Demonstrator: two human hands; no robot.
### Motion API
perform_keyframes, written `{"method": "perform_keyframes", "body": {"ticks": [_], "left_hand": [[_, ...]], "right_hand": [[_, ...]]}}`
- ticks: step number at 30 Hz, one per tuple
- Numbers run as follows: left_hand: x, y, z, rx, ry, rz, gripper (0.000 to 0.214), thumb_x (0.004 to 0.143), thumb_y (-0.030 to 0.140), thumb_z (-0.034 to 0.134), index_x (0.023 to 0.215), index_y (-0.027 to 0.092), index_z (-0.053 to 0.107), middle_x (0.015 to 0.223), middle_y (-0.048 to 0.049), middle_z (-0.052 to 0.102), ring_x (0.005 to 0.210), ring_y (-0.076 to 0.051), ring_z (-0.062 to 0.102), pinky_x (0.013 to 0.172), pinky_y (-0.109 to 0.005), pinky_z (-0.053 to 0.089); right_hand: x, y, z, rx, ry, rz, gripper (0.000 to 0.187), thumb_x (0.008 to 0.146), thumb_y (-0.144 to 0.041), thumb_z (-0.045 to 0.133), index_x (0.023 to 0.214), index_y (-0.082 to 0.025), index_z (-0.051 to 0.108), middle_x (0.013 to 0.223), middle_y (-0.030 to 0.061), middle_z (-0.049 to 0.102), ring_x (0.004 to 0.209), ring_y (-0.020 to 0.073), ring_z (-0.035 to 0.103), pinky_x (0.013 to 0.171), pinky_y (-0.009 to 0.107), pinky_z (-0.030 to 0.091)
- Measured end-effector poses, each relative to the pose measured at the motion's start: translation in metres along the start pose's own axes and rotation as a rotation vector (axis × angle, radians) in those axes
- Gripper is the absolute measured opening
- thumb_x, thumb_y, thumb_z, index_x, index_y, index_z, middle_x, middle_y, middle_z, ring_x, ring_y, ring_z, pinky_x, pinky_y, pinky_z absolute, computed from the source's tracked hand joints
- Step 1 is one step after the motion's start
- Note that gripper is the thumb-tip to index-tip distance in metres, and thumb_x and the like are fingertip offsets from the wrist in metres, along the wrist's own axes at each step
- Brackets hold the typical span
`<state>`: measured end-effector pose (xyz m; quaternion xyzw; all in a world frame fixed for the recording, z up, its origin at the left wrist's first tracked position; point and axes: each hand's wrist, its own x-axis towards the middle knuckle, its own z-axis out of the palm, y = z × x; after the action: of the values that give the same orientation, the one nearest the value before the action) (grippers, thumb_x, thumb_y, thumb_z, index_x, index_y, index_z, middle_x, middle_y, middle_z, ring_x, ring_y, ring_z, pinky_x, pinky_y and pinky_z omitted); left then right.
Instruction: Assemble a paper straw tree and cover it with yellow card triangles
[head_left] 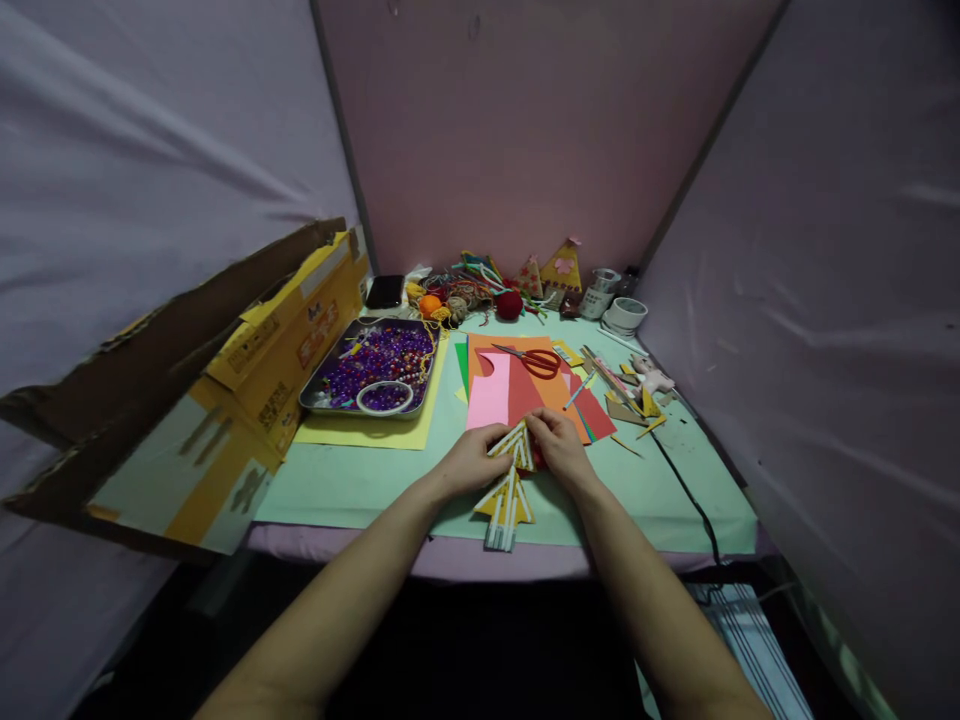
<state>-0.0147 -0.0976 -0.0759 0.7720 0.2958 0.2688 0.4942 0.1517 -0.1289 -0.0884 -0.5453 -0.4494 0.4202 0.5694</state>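
A yellow cardboard Christmas tree (pixel 507 497) with white strips across it lies near the table's front edge, its top pointing away from me. My left hand (pixel 474 458) grips its upper left side, thumb on the face. At the tip, my right hand (pixel 556 442) has its fingers closed on the tree's upper right edge. Something red shows under the right fingers; I cannot make out what it is. Just beyond my hands are pink paper (pixel 490 393) and red paper (pixel 529 391), with red-handled scissors (pixel 541 363) on top.
A metal tray (pixel 367 408) of purple beads holds a white ring (pixel 385 398). Left stands a torn yellow cardboard box (pixel 300 340). Yarn balls (pixel 508 304), decorated triangles (pixel 562 268) and a tape roll (pixel 625 313) line the back. Cardboard scraps (pixel 630 412) and a black cord (pixel 686 490) are right.
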Motion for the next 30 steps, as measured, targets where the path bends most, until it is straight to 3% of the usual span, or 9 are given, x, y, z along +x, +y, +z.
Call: {"method": "perform_keyframes", "body": {"ticks": [8, 12, 16, 19, 30], "left_hand": [[0.0, 0.001, 0.0, 0.01, -0.006, -0.025, 0.027, 0.07, 0.016, 0.054, 0.093, 0.013, 0.067, 0.085, -0.0026, 0.067, 0.077, -0.016, 0.058, 0.071, -0.026, 0.046], [0.002, 0.002, 0.0, -0.198, 0.027, -0.116, 0.026, 0.073, 0.025, 0.061, 0.095, 0.013, 0.065, 0.089, -0.0051, 0.069, 0.078, -0.017, 0.062, 0.072, -0.028, 0.047], [0.004, 0.001, 0.0, -0.296, 0.092, -0.275, 0.031, 0.075, 0.044, 0.062, 0.076, 0.013, 0.061, 0.061, -0.0008, 0.06, 0.052, -0.012, 0.054, 0.052, -0.024, 0.04], [0.005, 0.0, 0.0, -0.251, 0.154, -0.252, 0.033, 0.074, 0.046, 0.062, 0.068, 0.014, 0.059, 0.052, 0.0026, 0.052, 0.046, -0.009, 0.046, 0.047, -0.023, 0.032], [0.003, 0.005, -0.009, -0.514, -0.014, -0.219, 0.032, 0.073, 0.042, 0.068, 0.083, 0.012, 0.067, 0.064, -0.0011, 0.061, 0.058, -0.01, 0.052, 0.06, -0.024, 0.041]], "right_hand": [[-0.002, -0.001, -0.001, -0.025, -0.052, 0.0, 0.028, 0.071, -0.045, 0.071, 0.071, -0.019, 0.059, 0.058, -0.005, 0.055, 0.048, 0.0094, 0.046, 0.045, 0.022, 0.037], [0.0, -0.001, -0.002, 0.039, 0.025, -0.02, 0.028, 0.07, -0.045, 0.071, 0.072, -0.019, 0.061, 0.06, -0.0048, 0.056, 0.053, 0.0101, 0.049, 0.05, 0.023, 0.04], [0.003, 0.003, -0.002, 0.107, 0.063, 0.006, 0.028, 0.07, -0.046, 0.072, 0.073, -0.02, 0.062, 0.06, -0.0049, 0.057, 0.054, 0.0105, 0.05, 0.052, 0.023, 0.042], [0.004, 0.007, -0.002, 0.166, 0.073, 0.031, 0.03, 0.07, -0.048, 0.072, 0.074, -0.019, 0.061, 0.061, -0.0046, 0.058, 0.054, 0.0107, 0.052, 0.054, 0.023, 0.044], [0.004, 0.003, -0.001, 0.368, 0.091, 0.119, 0.034, 0.064, -0.045, 0.076, 0.076, -0.019, 0.059, 0.061, -0.0035, 0.061, 0.051, 0.0115, 0.057, 0.054, 0.026, 0.05]]}}
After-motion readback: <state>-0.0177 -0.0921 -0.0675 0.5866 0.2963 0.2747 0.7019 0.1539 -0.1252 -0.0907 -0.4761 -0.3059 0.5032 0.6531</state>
